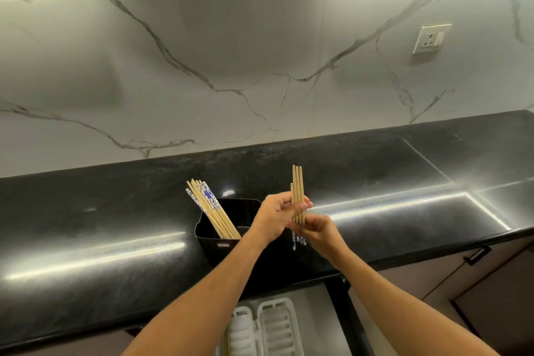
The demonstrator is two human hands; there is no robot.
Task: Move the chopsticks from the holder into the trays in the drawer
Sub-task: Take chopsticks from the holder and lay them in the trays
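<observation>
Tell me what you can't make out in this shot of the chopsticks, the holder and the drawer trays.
Head view only:
- Held chopsticks: exact count unclear; left hand and right hand cover their middles.
- Black holder: its right side and base hidden behind the left forearm.
- White trays in the drawer: cut off by the bottom edge and the arms, contents mostly unseen.
- Holder's label: too small to read.

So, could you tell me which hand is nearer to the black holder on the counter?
Left. The left hand hovers over the black holder's right rim; the right hand is further right, beyond it.
</observation>
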